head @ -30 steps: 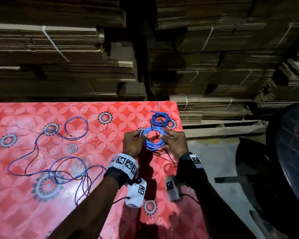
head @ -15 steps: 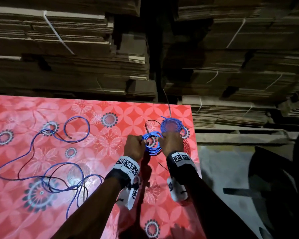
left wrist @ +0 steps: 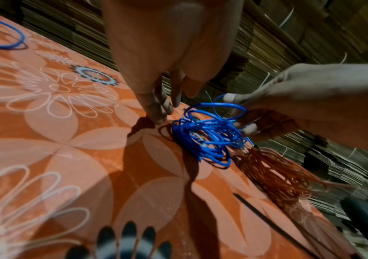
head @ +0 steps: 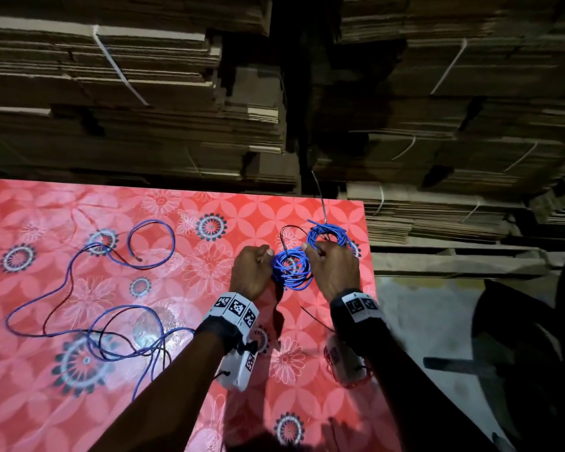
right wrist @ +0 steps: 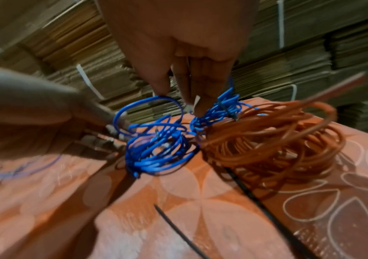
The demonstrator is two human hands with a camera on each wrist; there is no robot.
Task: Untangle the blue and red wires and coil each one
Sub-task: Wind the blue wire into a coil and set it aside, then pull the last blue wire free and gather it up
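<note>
Covering table — red floral cloth [head: 209, 265]

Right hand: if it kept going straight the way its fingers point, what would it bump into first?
Probably the second blue coil. The right hand, holding the near blue coil, points away toward the table's far edge, and that coil lies just beyond its fingertips. Depth is hard to judge; it might pass above it.

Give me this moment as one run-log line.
left hand: grips blue coil | right hand: grips same coil | coil: at tabletop | loose blue wire: uncoiled
</note>
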